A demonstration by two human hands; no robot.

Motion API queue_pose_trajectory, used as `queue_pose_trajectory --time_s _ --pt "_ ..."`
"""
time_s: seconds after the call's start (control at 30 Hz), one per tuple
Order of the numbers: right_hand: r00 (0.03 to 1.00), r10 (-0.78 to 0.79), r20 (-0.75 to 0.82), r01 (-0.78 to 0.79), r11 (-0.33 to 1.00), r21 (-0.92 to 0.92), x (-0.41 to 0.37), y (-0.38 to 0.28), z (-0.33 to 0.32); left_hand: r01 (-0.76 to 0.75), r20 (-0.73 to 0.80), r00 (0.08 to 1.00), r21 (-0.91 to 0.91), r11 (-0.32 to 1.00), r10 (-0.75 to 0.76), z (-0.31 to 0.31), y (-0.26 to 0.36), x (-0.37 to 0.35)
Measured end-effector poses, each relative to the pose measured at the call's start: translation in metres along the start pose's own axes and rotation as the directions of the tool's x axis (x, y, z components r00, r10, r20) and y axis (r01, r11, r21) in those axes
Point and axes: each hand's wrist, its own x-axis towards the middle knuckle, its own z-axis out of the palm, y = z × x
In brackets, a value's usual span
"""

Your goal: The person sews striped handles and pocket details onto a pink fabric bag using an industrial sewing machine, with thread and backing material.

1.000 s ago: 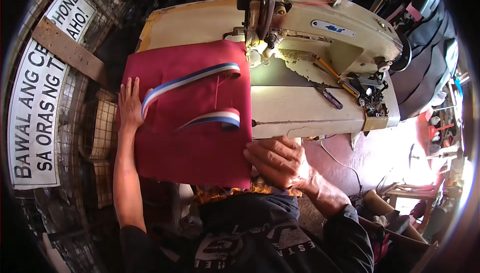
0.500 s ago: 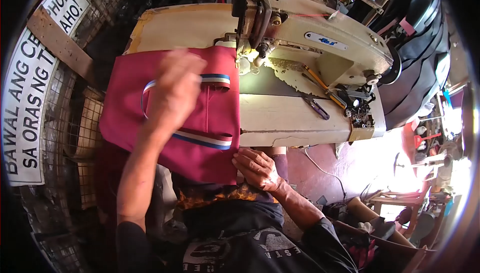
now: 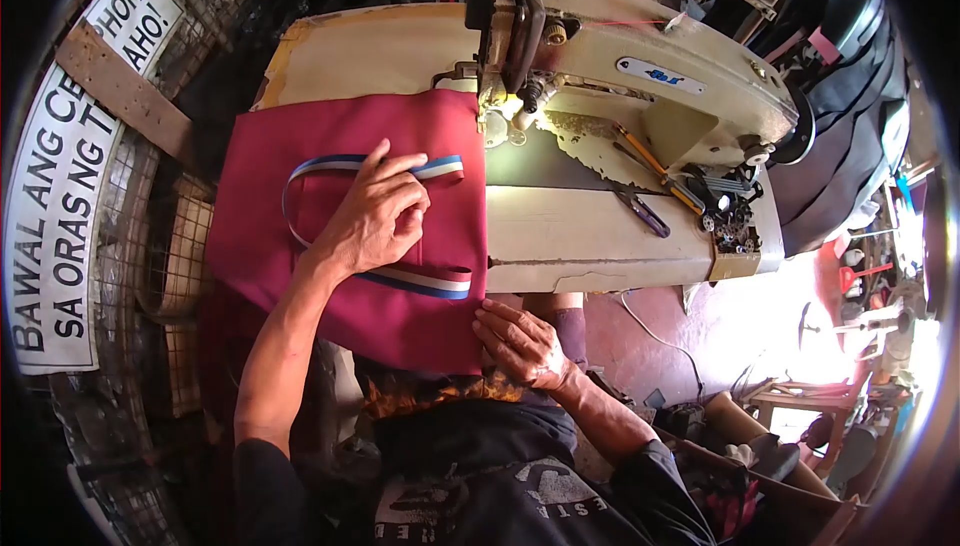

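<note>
A maroon fabric panel (image 3: 260,186) lies over the sewing machine's bed, its right edge by the presser foot. On it loops a blue, white and red striped strap (image 3: 425,285), with both ends near that edge. My left hand (image 3: 375,214) is over the panel's middle, across the strap loop, fingers apart and partly bent, one finger at the strap's upper length. At the panel's lower right edge, my right hand (image 3: 520,346) has its fingers closed on the maroon fabric; its thumb is hidden. The sewing machine (image 3: 640,71) has its lamp lit at the needle.
Thread snips (image 3: 642,214), an orange-handled tool (image 3: 650,161) and a pile of small metal parts (image 3: 735,211) lie on the machine table (image 3: 590,246). A wire grille with a lettered sign (image 3: 55,256) stands to the left. Dark sheets (image 3: 850,116) hang at right.
My left hand, blurred before, has come down and toward me over the panel, and its fingers now show spread. My right hand stays at the lower edge. The view has shifted slightly.
</note>
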Motion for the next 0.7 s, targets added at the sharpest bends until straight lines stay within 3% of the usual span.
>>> queue_pose_trajectory --time_s 0.1,0.13,0.17,0.23,0.33,0.43,0.53,0.7 --pt "1.000 0.000 0.012 -0.001 1.000 0.011 0.001 -0.001 -0.001 0.082 -0.078 0.993 -0.056 0.995 -0.086 0.014 0.007 0.005" --pt "0.999 0.001 0.036 -0.002 1.000 0.014 0.002 -0.001 -0.005 0.059 -0.123 0.991 0.103 0.993 -0.046 0.019 0.012 0.011" --pt "0.999 0.003 0.048 -0.003 1.000 0.013 0.003 -0.002 -0.006 0.087 -0.105 0.992 0.240 0.967 -0.064 0.029 0.012 0.015" --pt "0.998 0.009 0.066 -0.010 1.000 0.014 0.004 -0.003 -0.008 0.204 0.038 0.976 0.209 0.956 -0.216 0.030 0.022 0.027" --pt "0.996 0.033 0.088 -0.035 0.999 0.028 0.011 -0.008 -0.017 -0.047 -0.096 0.992 0.348 0.936 0.085 0.037 0.012 0.028" --pt "0.991 0.075 0.108 -0.081 0.995 0.058 0.014 -0.012 -0.022 -0.073 0.068 0.996 0.308 0.949 0.054 0.041 0.000 0.022" --pt "0.987 0.097 0.129 -0.108 0.991 0.080 0.022 -0.015 -0.030 -0.011 0.105 0.994 0.164 0.986 -0.007 0.035 0.004 0.022" --pt "0.981 0.094 0.172 -0.113 0.988 0.103 0.030 -0.012 -0.039 -0.012 0.124 0.992 0.125 0.992 -0.004 0.033 0.003 0.025"
